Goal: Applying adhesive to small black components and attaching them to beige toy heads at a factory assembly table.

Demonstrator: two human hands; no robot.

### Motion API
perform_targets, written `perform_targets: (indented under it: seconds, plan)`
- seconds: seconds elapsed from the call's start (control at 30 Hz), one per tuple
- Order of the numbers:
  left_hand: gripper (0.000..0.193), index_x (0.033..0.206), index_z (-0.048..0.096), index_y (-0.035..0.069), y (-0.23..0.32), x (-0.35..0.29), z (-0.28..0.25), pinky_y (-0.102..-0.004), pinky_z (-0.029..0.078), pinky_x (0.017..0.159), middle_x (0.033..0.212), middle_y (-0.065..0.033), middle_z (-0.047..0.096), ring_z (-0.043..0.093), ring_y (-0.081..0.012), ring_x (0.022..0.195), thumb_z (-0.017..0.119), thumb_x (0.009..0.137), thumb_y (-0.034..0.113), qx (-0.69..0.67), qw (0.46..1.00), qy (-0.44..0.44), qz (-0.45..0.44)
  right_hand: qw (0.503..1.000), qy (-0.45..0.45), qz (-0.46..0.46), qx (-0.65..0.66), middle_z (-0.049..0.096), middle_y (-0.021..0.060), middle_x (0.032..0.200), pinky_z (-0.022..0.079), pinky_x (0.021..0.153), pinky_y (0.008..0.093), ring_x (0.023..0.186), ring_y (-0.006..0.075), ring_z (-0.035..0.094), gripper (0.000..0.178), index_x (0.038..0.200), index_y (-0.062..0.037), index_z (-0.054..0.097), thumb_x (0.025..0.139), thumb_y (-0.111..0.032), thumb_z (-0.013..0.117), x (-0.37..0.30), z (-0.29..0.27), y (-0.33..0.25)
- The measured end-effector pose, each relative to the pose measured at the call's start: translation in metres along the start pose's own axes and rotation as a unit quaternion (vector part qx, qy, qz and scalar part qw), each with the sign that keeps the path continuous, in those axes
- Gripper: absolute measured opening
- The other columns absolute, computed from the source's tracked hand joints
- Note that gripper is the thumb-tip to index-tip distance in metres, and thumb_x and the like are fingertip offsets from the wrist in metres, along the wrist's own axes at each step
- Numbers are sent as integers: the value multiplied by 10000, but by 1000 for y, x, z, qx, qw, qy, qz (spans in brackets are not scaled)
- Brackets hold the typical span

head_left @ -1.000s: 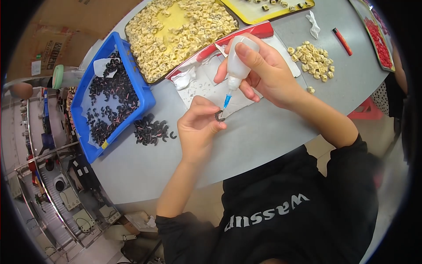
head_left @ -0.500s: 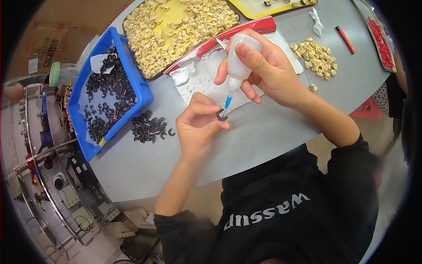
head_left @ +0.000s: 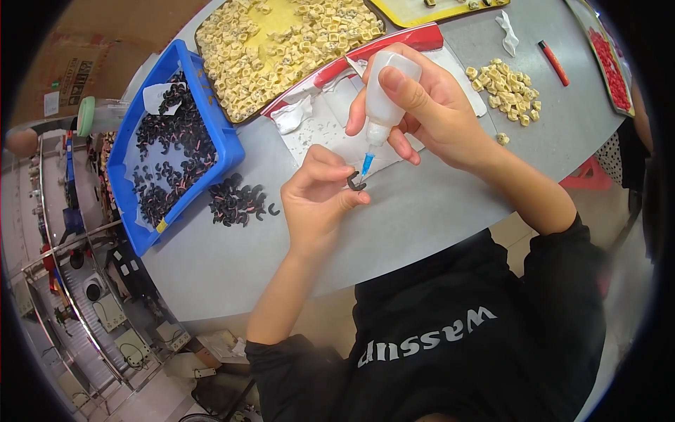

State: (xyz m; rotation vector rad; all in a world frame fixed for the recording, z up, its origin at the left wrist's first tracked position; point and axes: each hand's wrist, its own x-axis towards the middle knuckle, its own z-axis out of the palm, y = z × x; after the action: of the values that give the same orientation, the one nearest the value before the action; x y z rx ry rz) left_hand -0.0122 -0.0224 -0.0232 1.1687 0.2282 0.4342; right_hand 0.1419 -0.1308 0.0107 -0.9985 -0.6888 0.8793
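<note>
Clock positions are taken from the piece, with twelve at the top of the view.

The piece [head_left: 357,186], small, black and curved, is raised over the table [head_left: 415,232]. The left hand [head_left: 314,200], at eight o'clock, pinches it between thumb and forefinger. The right hand [head_left: 436,109], at one o'clock, is wrapped around the bottle [head_left: 385,98], thumb pressed on its side. The bottle is inverted and tilted; its blue nozzle [head_left: 367,164] points down at the piece. Contact between the fine end and the piece cannot be confirmed.

At nine o'clock, near the left hand, lies a pile of black curves [head_left: 235,202]; beyond it stands the bin [head_left: 229,144], blue, holding more of them. At eleven, the card [head_left: 334,109] bears a crumpled tissue [head_left: 291,116]; past it sits the tray [head_left: 273,29] of cream squares. At two, a loose heap of cream squares [head_left: 508,91] is noted, with a red marker [head_left: 553,63] farther out.
</note>
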Motion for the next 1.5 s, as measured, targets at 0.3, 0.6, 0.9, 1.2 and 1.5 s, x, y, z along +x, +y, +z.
perform_targets:
  seconds: [0.3, 0.6, 0.9, 1.2, 1.5]
  plan:
    - [276, 846, 624, 48, 0, 0, 1, -275, 420, 744, 859, -16, 481, 477, -116, 807, 766, 619, -21, -3, 1000, -4, 0, 1000, -1, -1, -10, 611, 175, 831, 373, 358, 188, 398, 89, 468, 333, 1011, -75, 416, 927, -397, 397, -1, -1, -1]
    - [274, 850, 621, 48, 0, 0, 0, -275, 427, 749, 869, -17, 482, 486, -117, 816, 760, 625, -27, -1, 1000, -9, 4, 1000, -4, -7, -12, 610, 177, 828, 372, 360, 182, 398, 86, 467, 331, 1001, -74, 410, 926, -396, 399, 0, -1, -1]
    - [269, 848, 621, 44, -2, -1, 0, -269, 432, 736, 874, -19, 483, 488, -113, 811, 760, 628, -24, 0, 1000, -7, 8, 1000, -6, -8, -13, 610, 176, 821, 370, 357, 178, 402, 84, 471, 323, 973, -75, 405, 924, -394, 406, -1, 0, -2]
    - [267, 840, 623, 44, -1, -1, 0, -264, 430, 725, 866, -19, 482, 484, -112, 802, 763, 623, -24, -2, 1000, -2, 5, 1000, -4, -14, -20, 611, 172, 817, 367, 358, 177, 408, 80, 465, 321, 980, -73, 406, 926, -390, 403, -1, -1, -3]
    - [276, 845, 623, 45, -1, -2, -1, -259, 429, 725, 867, -19, 480, 477, -110, 805, 762, 619, -32, -11, 1000, 0, 4, 1000, -6, -17, -23, 610, 175, 809, 356, 357, 170, 409, 75, 462, 314, 986, -72, 407, 929, -381, 400, -1, -1, -3]
